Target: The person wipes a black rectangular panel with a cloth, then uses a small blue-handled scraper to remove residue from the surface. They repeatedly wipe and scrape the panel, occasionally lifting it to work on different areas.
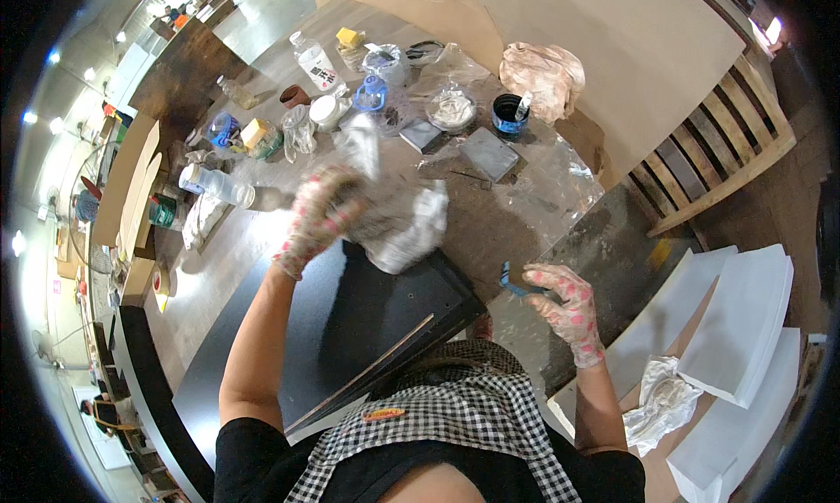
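Note:
My left hand (317,216), in a thin clear glove with pink spots, is closed on a crumpled whitish-grey cloth (411,236). Motion smears the cloth and part of the fingers. Both are over the far part of a black panel (297,328), which lies on the table in front of me; a narrow brownish line runs along its near side. To the right, past the panel's corner, my right hand (567,306) wears the same kind of glove. Between its thumb and fingers it pinches a small, thin, blue hooked piece (511,281), whose exact kind I cannot make out.
On the worktable (512,223) stand a clear bottle (315,61), a white tub (326,111), a dark open jar (507,115) and grey square blocks (488,153). A tipped bottle (219,188) is at left. White curved panels (735,328) and a slatted wooden pallet (700,144) are at right.

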`<state>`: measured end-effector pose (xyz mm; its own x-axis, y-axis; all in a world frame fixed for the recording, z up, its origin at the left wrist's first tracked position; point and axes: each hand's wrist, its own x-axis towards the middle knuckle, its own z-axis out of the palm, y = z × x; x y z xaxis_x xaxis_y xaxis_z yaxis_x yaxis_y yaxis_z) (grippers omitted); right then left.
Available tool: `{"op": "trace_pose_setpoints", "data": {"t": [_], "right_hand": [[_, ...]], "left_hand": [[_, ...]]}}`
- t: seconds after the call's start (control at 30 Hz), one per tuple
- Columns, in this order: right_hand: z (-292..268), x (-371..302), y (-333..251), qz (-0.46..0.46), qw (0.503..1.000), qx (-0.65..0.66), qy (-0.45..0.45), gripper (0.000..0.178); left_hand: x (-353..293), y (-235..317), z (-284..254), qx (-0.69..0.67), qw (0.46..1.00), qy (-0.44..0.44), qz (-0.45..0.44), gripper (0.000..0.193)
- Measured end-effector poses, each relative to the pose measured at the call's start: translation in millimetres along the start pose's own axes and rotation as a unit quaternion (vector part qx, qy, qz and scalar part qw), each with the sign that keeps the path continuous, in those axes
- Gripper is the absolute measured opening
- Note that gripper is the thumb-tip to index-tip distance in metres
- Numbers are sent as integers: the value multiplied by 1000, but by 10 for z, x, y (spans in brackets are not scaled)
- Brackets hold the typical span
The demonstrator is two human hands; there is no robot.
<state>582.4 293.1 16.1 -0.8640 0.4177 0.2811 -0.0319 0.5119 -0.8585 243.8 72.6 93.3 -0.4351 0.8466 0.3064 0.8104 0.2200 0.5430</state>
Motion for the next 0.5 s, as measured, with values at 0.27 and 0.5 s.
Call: {"op": "trace_pose_setpoints", "data": {"t": [0.27,0.5], "right_hand": [[292,386,-164,-97,993,-55,-44,33],[595,766,-64,-168,978,-122,-36,29]], "left_hand": [[-115,-243,425,-321,900,145,-255,17],[-254,-520,486,-362,794,375,-312,46]]}}
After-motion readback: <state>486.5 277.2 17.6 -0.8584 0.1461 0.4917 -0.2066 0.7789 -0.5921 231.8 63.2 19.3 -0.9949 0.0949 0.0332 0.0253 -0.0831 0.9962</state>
